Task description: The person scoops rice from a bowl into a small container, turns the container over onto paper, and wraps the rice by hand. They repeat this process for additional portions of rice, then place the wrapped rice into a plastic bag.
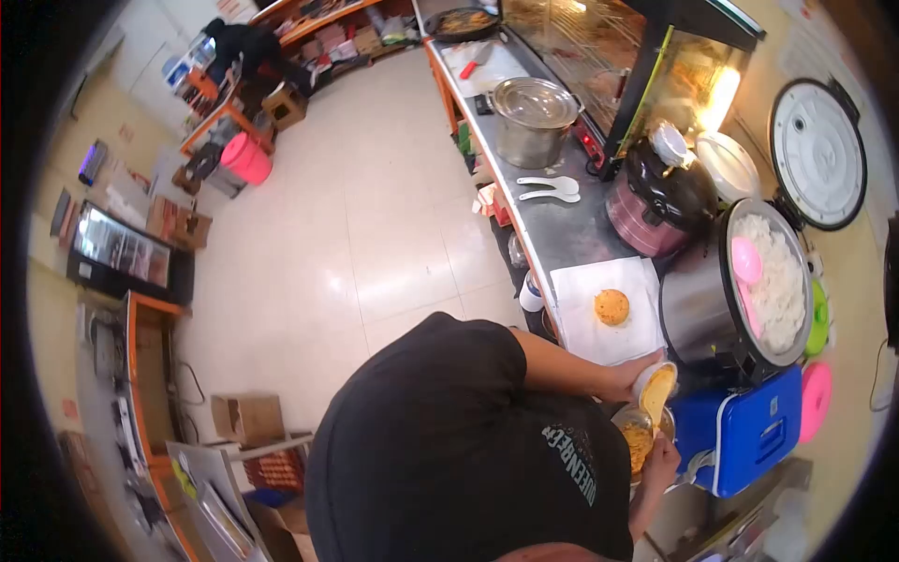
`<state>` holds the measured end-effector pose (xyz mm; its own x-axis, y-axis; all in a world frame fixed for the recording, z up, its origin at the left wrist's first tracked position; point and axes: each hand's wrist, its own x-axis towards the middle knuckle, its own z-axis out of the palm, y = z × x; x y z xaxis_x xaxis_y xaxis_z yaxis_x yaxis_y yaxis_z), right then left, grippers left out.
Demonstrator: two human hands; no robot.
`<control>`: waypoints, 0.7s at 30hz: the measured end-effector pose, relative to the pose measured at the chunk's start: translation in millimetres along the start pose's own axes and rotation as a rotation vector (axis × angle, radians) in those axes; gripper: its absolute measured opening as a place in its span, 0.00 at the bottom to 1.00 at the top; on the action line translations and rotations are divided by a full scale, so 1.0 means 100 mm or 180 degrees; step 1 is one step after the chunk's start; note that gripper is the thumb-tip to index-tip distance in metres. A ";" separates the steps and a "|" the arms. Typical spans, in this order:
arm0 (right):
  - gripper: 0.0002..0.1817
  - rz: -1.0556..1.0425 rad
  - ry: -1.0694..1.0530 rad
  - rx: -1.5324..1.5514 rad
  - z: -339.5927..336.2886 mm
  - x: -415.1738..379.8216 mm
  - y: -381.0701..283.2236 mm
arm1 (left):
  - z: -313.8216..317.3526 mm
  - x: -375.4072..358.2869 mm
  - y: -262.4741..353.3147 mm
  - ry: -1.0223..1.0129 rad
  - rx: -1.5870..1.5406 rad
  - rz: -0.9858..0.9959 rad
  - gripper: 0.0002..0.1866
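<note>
My left hand [629, 377] is closed round a small white cup [641, 382], tilted over a metal bowl. My right hand [662, 457] grips the handle of a yellowish spoon [659, 390], whose broad end is at the cup's mouth. Below both hands, the metal bowl [670, 423] holds orange-yellow shredded-looking food [638, 444]; part of it is hidden by my hand and shirt. Just beyond my left hand, a round golden-brown patty [611, 306] lies on white paper [582, 281].
A large rice cooker [693, 304] stands open with white rice and a pink scoop [746, 262]. Beside it are a blue box [754, 436] and a maroon cooker [646, 211]. Farther along the counter are two white spoons [551, 190], a lidded pot [532, 136] and a red-handled knife [475, 62]. Another person [248, 51] bends over far left.
</note>
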<state>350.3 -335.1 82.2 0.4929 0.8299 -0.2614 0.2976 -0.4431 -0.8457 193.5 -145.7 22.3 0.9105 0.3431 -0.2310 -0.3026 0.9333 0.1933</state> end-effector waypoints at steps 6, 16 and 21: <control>0.20 0.0433 0.0773 0.0962 -0.02 -0.38 -0.40 | -0.34 -0.41 0.49 -0.0481 0.0313 0.0343 0.36; 0.22 0.0717 0.1122 -0.2213 -0.07 -1.18 0.87 | -1.06 -1.26 2.06 0.0771 0.2142 0.1599 0.26; 0.22 -0.0117 0.2037 -0.2023 0.60 -0.93 -0.18 | -1.66 -1.45 3.07 0.1936 0.1816 0.1718 0.26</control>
<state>250.0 -384.0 93.4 0.7785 0.5839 0.2303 0.6242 -0.6815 -0.3821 -78.4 109.2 -43.2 0.3426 0.8520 -0.3958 -0.3075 0.4998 0.8097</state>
